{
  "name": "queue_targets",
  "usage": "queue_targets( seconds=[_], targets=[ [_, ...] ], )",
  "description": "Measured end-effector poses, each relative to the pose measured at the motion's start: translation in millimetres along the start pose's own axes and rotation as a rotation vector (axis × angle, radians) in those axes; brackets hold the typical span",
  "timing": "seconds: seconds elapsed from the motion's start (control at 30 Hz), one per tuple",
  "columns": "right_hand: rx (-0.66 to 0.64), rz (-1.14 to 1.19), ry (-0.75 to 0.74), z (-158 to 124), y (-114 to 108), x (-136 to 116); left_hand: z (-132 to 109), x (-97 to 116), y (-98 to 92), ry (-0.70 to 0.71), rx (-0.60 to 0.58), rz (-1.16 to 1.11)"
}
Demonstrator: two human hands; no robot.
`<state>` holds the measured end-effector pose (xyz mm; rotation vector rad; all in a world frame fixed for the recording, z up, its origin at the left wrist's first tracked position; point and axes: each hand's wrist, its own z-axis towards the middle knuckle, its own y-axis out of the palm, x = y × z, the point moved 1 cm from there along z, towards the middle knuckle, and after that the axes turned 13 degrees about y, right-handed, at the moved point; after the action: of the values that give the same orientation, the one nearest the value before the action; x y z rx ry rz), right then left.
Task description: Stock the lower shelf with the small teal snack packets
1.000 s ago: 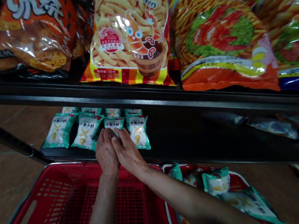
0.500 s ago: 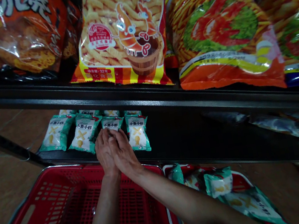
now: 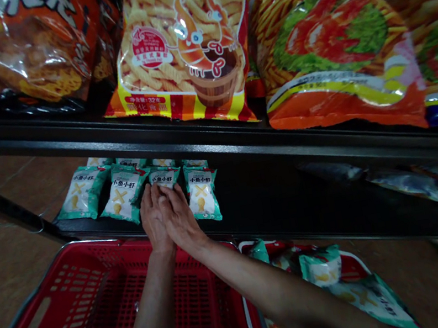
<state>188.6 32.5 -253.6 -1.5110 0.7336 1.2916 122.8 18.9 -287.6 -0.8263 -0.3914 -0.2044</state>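
On the lower black shelf, my left hand and my right hand lie side by side, touching, over the lower part of a small green-and-white snack bag. Fingers of both hands rest on the bag's front and hide much of it. Whether they pinch it cannot be made out. Right of my hands stands another such bag; to their left are two more, a near one and a farther one. Tops of several others show behind this row.
Below my forearms is a red basket; a second basket at right holds green bags. Above, the upper shelf's edge carries large snack bags. Silvery packs lie on the lower shelf's right.
The view has shifted slightly, and the large bags appear a little higher. Both hands stay on the same small bag, having moved very little.
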Motion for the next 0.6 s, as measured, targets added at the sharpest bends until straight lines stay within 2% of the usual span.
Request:
queue_targets(
  seconds=[0.23, 0.47, 0.6],
  targets=[
    [0.083, -0.084, 0.027, -2, -3, -4, 1, 6, -5.1, -0.003, 0.02, 0.028],
    [0.087, -0.067, 0.049, -1, -6, 3, -1, 10, -4.0, -0.02, 0.037, 0.031],
    [0.14, -0.079, 0.067, 14, -15, -13, 0, 16, -6.8, -0.061, 0.068, 0.056]
  ],
)
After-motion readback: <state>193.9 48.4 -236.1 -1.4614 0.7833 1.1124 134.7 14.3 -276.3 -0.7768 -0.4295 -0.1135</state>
